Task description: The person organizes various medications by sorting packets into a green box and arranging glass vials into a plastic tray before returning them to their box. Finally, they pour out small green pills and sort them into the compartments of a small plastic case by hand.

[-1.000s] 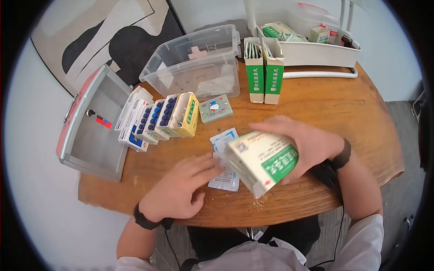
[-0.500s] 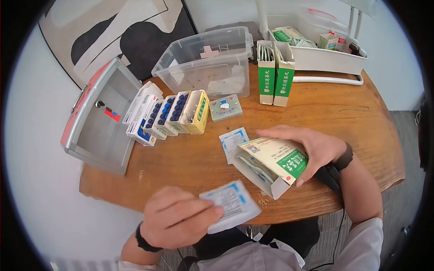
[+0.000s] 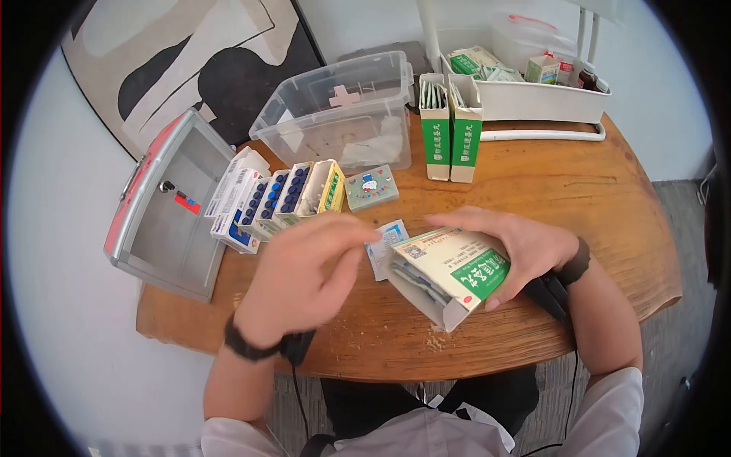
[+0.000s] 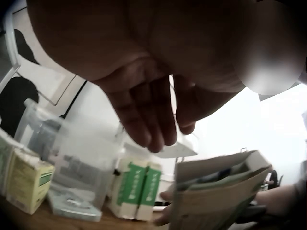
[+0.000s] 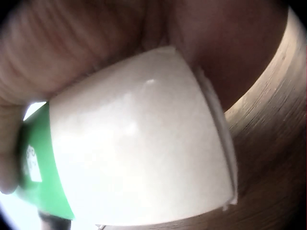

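In the head view my right hand (image 3: 529, 251) holds a cream and green medicine box (image 3: 457, 263) tilted, its open end toward the left hand. Flat sachets (image 3: 417, 280) show inside that end. The right wrist view has the box's pale side (image 5: 139, 143) close up under the palm. My left hand (image 3: 304, 274), blurred, hovers over the table left of the box. Its fingers (image 4: 139, 120) reach loosely forward with nothing between them in the left wrist view. One white and blue sachet (image 3: 382, 255) lies on the table, partly behind the box.
Two upright green boxes (image 3: 449, 148) of sachets stand behind. At the left are vial boxes (image 3: 278, 198) and a clear-fronted case (image 3: 171, 221). A Hello Kitty-style card box (image 3: 371, 189), a transparent bin (image 3: 331, 126) and a white tray (image 3: 525, 103) sit farther back.
The left hand picked up a sachet from the table, drew it toward the front edge, and now is empty and higher up. The right hand keeps its hold on the box, open end now visible.
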Motion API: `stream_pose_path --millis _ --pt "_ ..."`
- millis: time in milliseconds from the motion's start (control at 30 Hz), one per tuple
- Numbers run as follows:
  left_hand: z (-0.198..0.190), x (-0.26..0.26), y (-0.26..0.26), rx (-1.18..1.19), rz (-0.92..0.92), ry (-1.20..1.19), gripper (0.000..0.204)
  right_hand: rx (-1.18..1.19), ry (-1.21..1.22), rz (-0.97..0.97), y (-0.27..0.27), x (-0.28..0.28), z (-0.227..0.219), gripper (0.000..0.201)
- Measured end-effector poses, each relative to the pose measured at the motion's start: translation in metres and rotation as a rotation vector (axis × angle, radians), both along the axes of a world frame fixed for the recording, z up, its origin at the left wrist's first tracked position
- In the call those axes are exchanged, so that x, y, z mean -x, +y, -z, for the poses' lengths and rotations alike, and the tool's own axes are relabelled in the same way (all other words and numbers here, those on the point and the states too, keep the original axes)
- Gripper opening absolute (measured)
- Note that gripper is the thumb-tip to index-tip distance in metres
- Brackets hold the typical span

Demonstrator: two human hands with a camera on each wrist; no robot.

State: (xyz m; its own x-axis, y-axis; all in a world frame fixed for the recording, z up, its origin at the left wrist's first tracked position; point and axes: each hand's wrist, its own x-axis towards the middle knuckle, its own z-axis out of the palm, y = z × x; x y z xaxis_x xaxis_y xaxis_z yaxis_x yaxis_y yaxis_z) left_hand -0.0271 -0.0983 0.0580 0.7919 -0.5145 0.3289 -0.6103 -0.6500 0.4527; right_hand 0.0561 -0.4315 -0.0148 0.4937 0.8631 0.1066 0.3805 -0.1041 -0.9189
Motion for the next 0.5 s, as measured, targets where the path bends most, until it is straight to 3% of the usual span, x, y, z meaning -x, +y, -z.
stream_pose_path --millis 33,100,133,167,233,300,333,400,433,500 --pt "0.015 -0.006 0.005 0.001 -0.005 -0.007 0.037 0.001 -0.007 -0.005 -0.001 0.0 -0.001 0.132" --pt "0.047 -0.02 0.012 -0.232 0.077 -0.049 0.065 0.013 -0.149 -0.021 -0.003 -0.003 -0.003 0.124" --pt "0.059 -0.021 0.021 -0.379 0.183 0.111 0.092 0.014 -0.154 -0.015 -0.005 -0.005 -0.002 0.124" --pt "0.056 -0.001 0.016 -0.326 0.158 0.127 0.095 -0.006 -0.129 -0.009 -0.006 -0.006 0.001 0.123" --pt "0.045 0.038 0.009 -0.427 0.208 0.072 0.086 -0.036 -0.088 0.005 -0.006 -0.005 0.007 0.122" --pt "0.061 0.075 0.019 -0.469 0.337 0.001 0.068 -0.027 -0.116 -0.016 -0.006 -0.007 0.005 0.122" --pt "0.065 0.085 0.019 -0.467 0.336 0.002 0.068 -0.025 -0.114 -0.018 -0.006 -0.007 0.006 0.122" --pt "0.067 0.103 0.018 -0.503 0.48 -0.251 0.047 -0.042 -0.093 -0.02 -0.005 -0.008 0.006 0.121" --pt "0.06 0.105 0.018 -0.498 0.467 -0.254 0.047 -0.035 -0.097 -0.031 -0.004 -0.008 0.005 0.121" --pt "0.037 0.097 0.013 -0.32 0.38 -0.302 0.027 -0.036 -0.036 -0.011 -0.005 -0.006 0.003 0.121"
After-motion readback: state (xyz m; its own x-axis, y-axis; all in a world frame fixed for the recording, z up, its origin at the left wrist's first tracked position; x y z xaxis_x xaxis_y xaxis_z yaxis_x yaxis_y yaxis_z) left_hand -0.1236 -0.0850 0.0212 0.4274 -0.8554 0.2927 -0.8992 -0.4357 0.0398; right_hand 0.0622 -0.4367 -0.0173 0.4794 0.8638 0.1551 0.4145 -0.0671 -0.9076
